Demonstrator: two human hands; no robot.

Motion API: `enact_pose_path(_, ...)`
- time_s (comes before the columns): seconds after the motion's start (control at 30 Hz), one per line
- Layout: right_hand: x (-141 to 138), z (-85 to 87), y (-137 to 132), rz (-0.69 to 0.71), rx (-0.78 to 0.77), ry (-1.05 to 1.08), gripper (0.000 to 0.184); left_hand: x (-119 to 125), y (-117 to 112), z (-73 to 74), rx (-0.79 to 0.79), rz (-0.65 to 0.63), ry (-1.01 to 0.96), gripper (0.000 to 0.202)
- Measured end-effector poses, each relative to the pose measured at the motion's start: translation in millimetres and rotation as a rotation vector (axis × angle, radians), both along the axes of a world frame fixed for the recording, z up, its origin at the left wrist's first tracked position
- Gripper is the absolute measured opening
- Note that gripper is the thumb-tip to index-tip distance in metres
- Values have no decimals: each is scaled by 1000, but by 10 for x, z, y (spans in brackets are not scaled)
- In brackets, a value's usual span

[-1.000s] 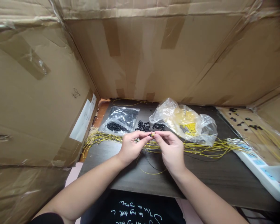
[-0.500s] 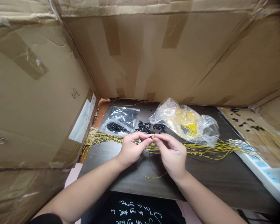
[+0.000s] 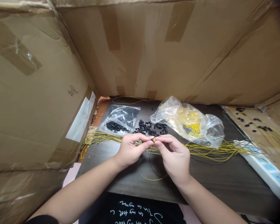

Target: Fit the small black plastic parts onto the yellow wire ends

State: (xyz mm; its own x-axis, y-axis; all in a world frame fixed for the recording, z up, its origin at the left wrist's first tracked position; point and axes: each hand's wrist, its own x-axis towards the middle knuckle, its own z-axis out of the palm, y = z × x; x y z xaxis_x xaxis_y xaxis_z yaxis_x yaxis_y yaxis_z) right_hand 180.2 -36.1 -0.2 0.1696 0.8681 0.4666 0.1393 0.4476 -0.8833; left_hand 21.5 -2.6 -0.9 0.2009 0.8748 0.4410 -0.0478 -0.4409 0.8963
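My left hand [image 3: 130,151] pinches a tiny black plastic piece [image 3: 152,139] between thumb and forefinger. Opposite it, my right hand [image 3: 176,158] has thumb and forefinger closed on a small yellow piece [image 3: 154,140]. The two pieces meet between my fingertips, which cover most of them; I cannot tell whether they are joined. A thin black wire and a yellow wire [image 3: 151,179] hang in a loop below my hands. Behind the hands, a bundle of yellow wires [image 3: 210,150] runs across the dark table.
Behind my hands lie a clear bag of black parts [image 3: 123,116], loose black pieces [image 3: 143,127] and a crumpled bag of yellow parts [image 3: 192,127]. A white power strip [image 3: 262,168] stands at right, beside cardboard [image 3: 247,116] bearing black parts. Cardboard walls [image 3: 140,62] enclose the table.
The view has shifted slightly. My hands stay together at the same spot over the table, both still pinching the small pieces, with fingertips slightly readjusted.
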Motion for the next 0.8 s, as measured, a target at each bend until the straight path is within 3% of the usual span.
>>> enact_pose_path(0.23,66,117,12,9,1,-125,6,-42,29,72,128,-4,120,11)
enact_pose_path(0.4,62,116,11,3,9,-132,5,-44,18,23,37,-37,86,13)
enact_pose_path(0.53,57,91,7,-15,108,-169,12,-25,10,16,27,-43,74,11)
enact_pose_path(0.8,39,93,-1,-32,174,-212,17,11,-15,13,187,72,96,5)
